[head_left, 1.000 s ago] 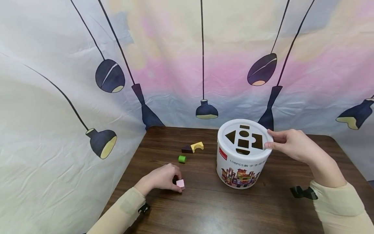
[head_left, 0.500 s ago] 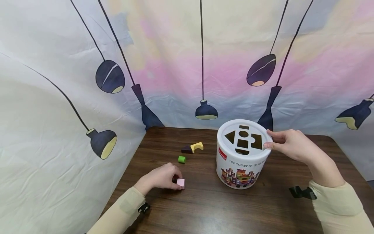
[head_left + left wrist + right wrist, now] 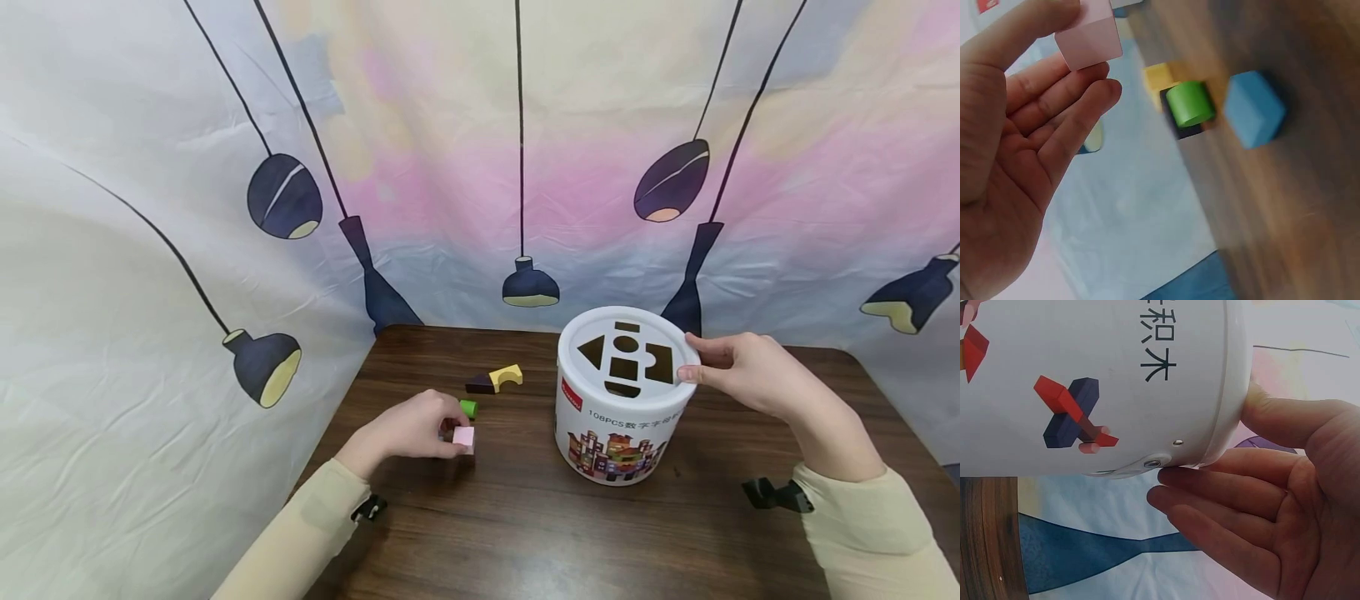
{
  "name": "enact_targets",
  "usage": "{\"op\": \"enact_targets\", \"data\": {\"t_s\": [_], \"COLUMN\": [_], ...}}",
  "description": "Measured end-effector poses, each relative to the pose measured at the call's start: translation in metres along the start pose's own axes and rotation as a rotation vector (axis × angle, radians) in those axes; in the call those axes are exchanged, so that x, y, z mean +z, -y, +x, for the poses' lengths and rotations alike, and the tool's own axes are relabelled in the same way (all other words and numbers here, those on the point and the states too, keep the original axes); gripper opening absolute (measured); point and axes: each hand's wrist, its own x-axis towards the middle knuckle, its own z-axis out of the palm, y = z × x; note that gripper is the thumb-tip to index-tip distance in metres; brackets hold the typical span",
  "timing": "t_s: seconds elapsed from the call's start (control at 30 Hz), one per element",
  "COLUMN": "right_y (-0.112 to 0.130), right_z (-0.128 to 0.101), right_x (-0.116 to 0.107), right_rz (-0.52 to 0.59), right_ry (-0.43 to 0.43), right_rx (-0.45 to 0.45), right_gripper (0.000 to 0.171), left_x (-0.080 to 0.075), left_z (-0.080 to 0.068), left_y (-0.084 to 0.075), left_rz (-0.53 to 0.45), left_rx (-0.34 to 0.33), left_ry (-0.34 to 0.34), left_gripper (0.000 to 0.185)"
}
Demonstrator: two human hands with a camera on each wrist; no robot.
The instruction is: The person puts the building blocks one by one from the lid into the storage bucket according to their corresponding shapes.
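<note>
My left hand (image 3: 450, 433) pinches a pink cube (image 3: 463, 436) between thumb and fingers, just above the dark wooden table (image 3: 525, 533). The left wrist view shows the pink cube (image 3: 1088, 37) at my fingertips, with a green cylinder (image 3: 1190, 103) and a blue block (image 3: 1254, 115) on the table beyond. My right hand (image 3: 690, 358) grips the rim of the white bucket's lid (image 3: 626, 354), which has shape-cut holes. The right wrist view shows my fingers (image 3: 1210, 481) curled under the lid's edge against the bucket (image 3: 1104, 381).
A green cylinder (image 3: 468, 407), a yellow arch block (image 3: 507, 376) and a dark purple block (image 3: 478, 384) lie left of the bucket. A printed cloth backdrop (image 3: 225, 250) surrounds the table on the left and behind. My hand hides the blue block in the head view.
My left hand has lifted the pink cube off the table and carried it a little away from me, toward the green cylinder. The right hand and bucket have stayed put.
</note>
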Motion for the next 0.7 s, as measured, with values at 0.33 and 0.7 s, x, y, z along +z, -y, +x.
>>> {"op": "enact_targets", "data": {"t_s": [0.33, 0.7], "right_y": [0.001, 0.001], "right_z": [-0.001, -0.001], "right_x": [0.000, 0.000], "right_rz": [0.008, -0.001], "right_ry": [0.007, 0.005], "right_rx": [0.015, 0.012], "right_gripper": [0.083, 0.080], "left_x": [-0.025, -0.033], "left_z": [0.013, 0.037], "left_y": [-0.010, -0.032], "left_rz": [0.047, -0.028], "left_rx": [0.049, 0.137], "left_ry": [-0.085, -0.188], "left_gripper": [0.017, 0.019]}}
